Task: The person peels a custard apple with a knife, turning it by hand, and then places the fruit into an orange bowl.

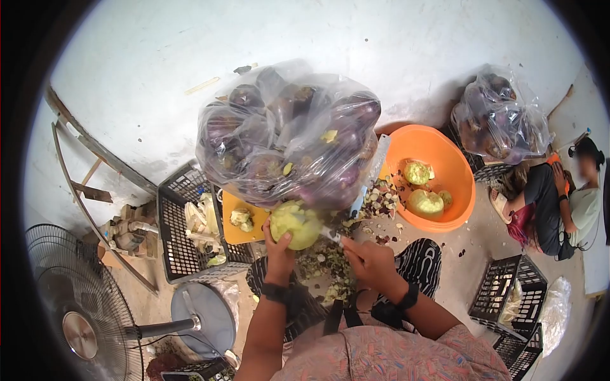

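My left hand [279,249] holds a large pale green peeled vegetable [296,225] from its left side, above the floor between my knees. In my right hand [370,261] is a knife [331,234], its blade touching the vegetable's right side. Just beyond, a big clear plastic bag [289,136] is full of dark purple vegetables. A yellow board [236,219] to the left bears a small pale piece [242,219]. Peeled pale green vegetables [424,204] lie in the orange basin [463,190] to the right. Peelings [327,270] cover the floor below my hands.
A black crate [175,244] with pale scraps stands at the left, near a fan [79,333] and its round base [219,317]. At the right are another bag [499,120], black crates [492,298] and a seated person [546,203]. A second blade [380,159] rests beside the basin.
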`<state>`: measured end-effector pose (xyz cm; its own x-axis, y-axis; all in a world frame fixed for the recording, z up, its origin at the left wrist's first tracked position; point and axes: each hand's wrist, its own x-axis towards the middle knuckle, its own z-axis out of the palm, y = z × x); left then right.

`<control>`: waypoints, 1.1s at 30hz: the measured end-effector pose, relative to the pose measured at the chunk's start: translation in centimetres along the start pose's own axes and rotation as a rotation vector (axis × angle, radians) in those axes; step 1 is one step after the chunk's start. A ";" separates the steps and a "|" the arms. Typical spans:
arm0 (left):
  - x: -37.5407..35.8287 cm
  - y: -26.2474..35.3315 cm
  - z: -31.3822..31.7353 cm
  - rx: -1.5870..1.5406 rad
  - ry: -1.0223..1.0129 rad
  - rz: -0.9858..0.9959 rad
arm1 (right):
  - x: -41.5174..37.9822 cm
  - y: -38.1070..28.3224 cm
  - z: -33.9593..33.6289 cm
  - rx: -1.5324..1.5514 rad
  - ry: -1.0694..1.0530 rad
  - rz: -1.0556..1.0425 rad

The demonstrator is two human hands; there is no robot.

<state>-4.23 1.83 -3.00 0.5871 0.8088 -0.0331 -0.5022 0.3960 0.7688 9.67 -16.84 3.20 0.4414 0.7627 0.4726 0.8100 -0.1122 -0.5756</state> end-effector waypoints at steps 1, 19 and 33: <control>-0.2 0.2 0.2 -0.030 0.010 -0.017 | -0.6 -0.2 -0.2 -0.001 -0.017 -0.013; -0.1 0.2 0.3 -0.054 0.011 -0.017 | -0.9 -0.4 1.1 -0.039 0.044 -0.054; -0.2 0.0 0.0 -0.077 0.018 -0.024 | -0.6 -1.2 1.3 -0.036 0.013 -0.038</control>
<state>-4.30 1.68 -3.00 0.5883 0.8061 -0.0632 -0.5356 0.4471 0.7164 7.98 -16.35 2.75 0.4144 0.7587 0.5027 0.8397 -0.1058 -0.5326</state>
